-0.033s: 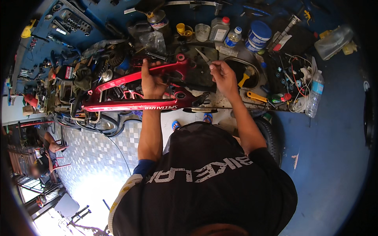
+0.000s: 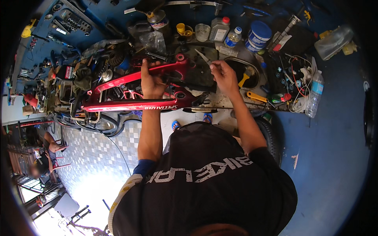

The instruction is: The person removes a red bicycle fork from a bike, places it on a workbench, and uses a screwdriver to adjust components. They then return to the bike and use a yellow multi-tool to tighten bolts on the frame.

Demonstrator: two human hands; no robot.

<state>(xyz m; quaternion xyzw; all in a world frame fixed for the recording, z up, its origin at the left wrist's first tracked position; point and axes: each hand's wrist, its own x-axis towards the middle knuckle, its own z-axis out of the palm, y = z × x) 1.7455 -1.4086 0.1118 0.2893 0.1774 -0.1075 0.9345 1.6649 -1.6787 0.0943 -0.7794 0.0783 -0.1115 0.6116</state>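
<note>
My left hand (image 2: pixel 153 83) grips a glossy red bicycle rear swingarm (image 2: pixel 130 106) above the workbench. The palm is turned up between its two long arms, and the thumb lies against the farther arm. The pivot ends of the swingarm are on the right, with round bearing holes. In my right hand (image 2: pixel 225 76), pinched between thumb and fingers, is a slim pointed metal blade (image 2: pixel 203 56). Its tip points up and to the left, apart from the swingarm. The fingers hide its handle end.
Behind my hands stand a grey bottle with a red cap (image 2: pixel 219 29), a blue tub (image 2: pixel 258 35) and a small clear bottle (image 2: pixel 233 37). A yellow brush (image 2: pixel 245 77) rests in a metal basin (image 2: pixel 256 80). A water bottle (image 2: pixel 316 94) is at the right edge. Tools crowd the left.
</note>
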